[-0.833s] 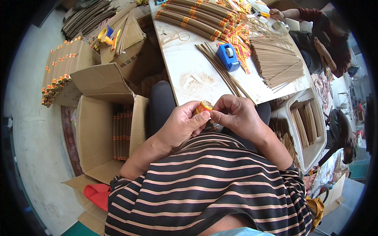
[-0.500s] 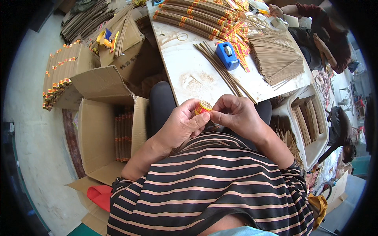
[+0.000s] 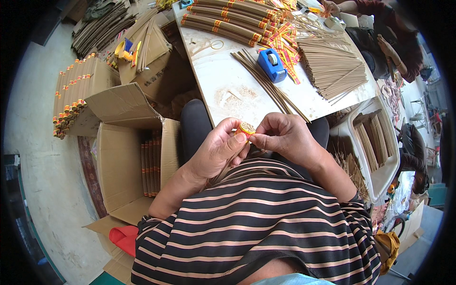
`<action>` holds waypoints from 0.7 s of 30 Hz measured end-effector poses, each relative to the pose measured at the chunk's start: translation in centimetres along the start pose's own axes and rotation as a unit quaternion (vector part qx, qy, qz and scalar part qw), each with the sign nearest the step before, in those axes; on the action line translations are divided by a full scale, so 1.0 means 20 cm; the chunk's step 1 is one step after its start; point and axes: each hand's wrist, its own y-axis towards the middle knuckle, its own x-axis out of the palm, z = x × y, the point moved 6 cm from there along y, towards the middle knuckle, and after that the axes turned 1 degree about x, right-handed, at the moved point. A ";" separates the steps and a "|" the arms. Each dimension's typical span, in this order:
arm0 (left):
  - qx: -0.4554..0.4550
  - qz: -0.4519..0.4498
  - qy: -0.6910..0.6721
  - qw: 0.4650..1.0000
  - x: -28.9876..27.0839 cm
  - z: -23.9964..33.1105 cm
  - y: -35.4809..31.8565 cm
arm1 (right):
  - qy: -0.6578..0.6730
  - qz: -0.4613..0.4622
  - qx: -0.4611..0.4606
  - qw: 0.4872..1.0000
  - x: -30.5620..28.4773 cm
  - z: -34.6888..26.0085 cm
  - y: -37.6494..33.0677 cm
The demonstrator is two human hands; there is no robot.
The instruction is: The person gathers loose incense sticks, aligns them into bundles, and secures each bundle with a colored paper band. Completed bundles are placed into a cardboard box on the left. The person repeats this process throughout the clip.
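Observation:
My left hand point(image 3: 219, 148) is closed round a bundle of incense sticks point(image 3: 246, 127), whose round end points up and away from me. A red and yellow paper band point(image 3: 242, 131) wraps the bundle just below that end. At the band's right edge, my right hand point(image 3: 286, 137) pinches the paper between thumb and forefinger. The rest of the bundle runs down behind my left hand toward my lap, mostly hidden. Beyond my hands, several loose sticks point(image 3: 270, 85) lie across the table beside a blue tape dispenser point(image 3: 272, 65).
On the white table point(image 3: 202, 61) are banded bundles point(image 3: 221, 31), paper strips point(image 3: 287, 52) and a stick pile point(image 3: 330, 66). An open carton point(image 3: 114, 161) with bundles stands left; a white bin point(image 3: 378, 183) with sticks stands right. Another person's hand point(image 3: 387, 47) shows at far right.
The bundle has turned slightly between my fingers, and my left thumb has shifted a little left on the band. My view has moved slightly.

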 end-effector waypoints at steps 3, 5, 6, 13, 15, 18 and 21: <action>-0.003 -0.003 -0.006 1.000 0.01 0.01 0.00 | -0.006 0.000 -0.002 1.000 0.00 0.00 0.00; -0.009 0.003 -0.039 0.999 0.01 0.02 0.00 | -0.006 0.000 -0.004 1.000 0.00 0.00 0.00; -0.014 0.005 -0.024 1.000 0.01 0.02 0.00 | -0.007 0.000 -0.002 1.000 0.00 0.00 0.00; -0.032 0.020 0.028 0.999 0.01 0.01 -0.01 | 0.003 0.000 0.008 1.000 0.00 -0.01 0.00; -0.030 0.017 0.022 0.999 0.01 0.01 -0.01 | 0.006 -0.001 0.001 1.000 0.00 -0.01 0.00; -0.021 0.011 0.025 0.999 0.02 0.02 0.00 | 0.017 -0.001 -0.005 1.000 0.00 0.00 0.00; -0.014 0.011 0.048 0.999 0.00 0.01 0.00 | 0.013 -0.001 -0.003 1.000 0.00 0.00 0.00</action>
